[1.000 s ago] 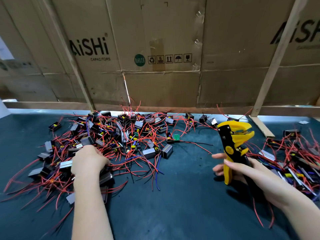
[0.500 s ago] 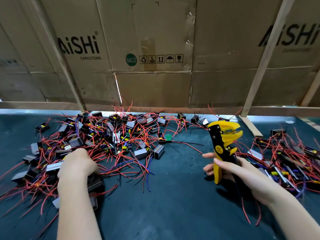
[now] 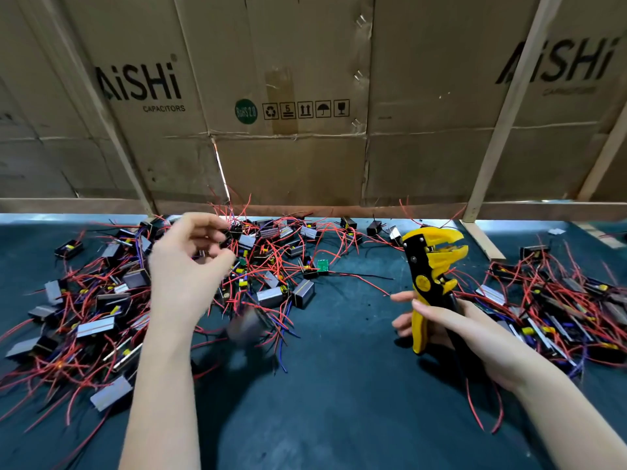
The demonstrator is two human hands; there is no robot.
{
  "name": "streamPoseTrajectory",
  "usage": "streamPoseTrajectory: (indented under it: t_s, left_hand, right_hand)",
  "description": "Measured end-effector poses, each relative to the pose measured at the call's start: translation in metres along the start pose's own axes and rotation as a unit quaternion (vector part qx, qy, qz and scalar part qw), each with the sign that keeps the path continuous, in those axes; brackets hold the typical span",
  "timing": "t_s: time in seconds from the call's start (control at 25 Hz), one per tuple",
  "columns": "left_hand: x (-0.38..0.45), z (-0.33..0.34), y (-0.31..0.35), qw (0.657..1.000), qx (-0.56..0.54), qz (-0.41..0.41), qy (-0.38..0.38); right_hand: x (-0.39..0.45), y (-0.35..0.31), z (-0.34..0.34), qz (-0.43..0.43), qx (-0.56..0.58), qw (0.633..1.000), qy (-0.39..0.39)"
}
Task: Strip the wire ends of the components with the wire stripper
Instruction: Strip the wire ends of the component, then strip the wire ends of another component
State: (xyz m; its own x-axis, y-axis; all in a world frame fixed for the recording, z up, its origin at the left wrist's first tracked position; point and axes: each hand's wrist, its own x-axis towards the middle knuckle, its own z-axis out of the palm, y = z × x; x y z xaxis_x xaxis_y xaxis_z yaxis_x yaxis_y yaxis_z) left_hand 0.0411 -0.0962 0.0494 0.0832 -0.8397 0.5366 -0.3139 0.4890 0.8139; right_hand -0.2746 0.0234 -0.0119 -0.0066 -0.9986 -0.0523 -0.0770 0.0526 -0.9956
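Wire stripper [image 3: 428,279] upright in my right hand [image 3: 451,329], fingers wrapped round its handles; my left hand [image 3: 190,266], fingers curled, grip unclear, above the component pile [image 3: 112,300].

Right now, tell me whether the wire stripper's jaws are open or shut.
Open. The wire stripper, held upright in the right hand, shows a clear gap between its yellow jaws at the top, and no wire sits between them.

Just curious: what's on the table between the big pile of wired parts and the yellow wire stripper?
Head view: mostly bare dark mat, crossed only by a few stray wires from the pile toward the stripper.
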Motion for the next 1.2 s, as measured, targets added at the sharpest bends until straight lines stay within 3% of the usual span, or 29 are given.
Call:
streamPoseTrajectory:
  t_s: [0.16,0.24,0.32,0.4,0.44,0.52,0.64,0.84,0.96,1.12,1.2]
  left_hand:
    - [-0.006,0.003,-0.012,0.972,0.132,0.016,-0.192]
    - [-0.007,-0.008,-0.016,0.937,0.087,-0.04,-0.337]
    - [-0.011,-0.013,-0.017,0.861,0.008,-0.098,-0.499]
    - [-0.016,-0.008,-0.014,0.762,0.027,-0.118,-0.636]
    - [-0.02,0.0,-0.011,0.728,0.069,-0.124,-0.671]
    - [-0.028,0.016,-0.006,0.698,0.152,-0.137,-0.687]
    - [-0.036,0.033,-0.001,0.705,0.189,-0.109,-0.675]
    - [-0.055,0.072,0.016,0.843,0.033,0.044,-0.535]
    - [-0.07,0.094,0.016,0.846,0.022,0.081,-0.526]
    - [-0.055,0.086,-0.002,0.887,0.071,0.129,-0.439]
    - [-0.048,0.078,-0.01,0.861,0.13,0.133,-0.474]
  right_hand:
    - [0.0,0.0,0.0,-0.004,-0.008,1.0,-0.002]
    - [0.0,0.0,-0.001,-0.003,-0.005,1.0,-0.001]
    - [-0.001,0.0,0.0,-0.004,-0.004,1.0,-0.004]
    - [-0.001,0.0,0.0,-0.005,-0.003,1.0,-0.004]
    - [-0.001,0.0,-0.001,-0.004,-0.003,1.0,-0.003]
    - [-0.001,0.0,-0.001,-0.005,-0.002,1.0,-0.002]
    - [-0.001,0.0,-0.001,-0.003,0.005,1.0,0.001]
    - [-0.001,0.0,0.001,-0.001,0.005,1.0,0.016]
    - [0.002,0.001,0.008,-0.006,0.022,0.996,0.082]
    - [0.006,0.001,0.008,0.025,0.096,0.984,0.149]
    - [0.005,0.0,0.005,0.039,0.101,0.982,0.155]
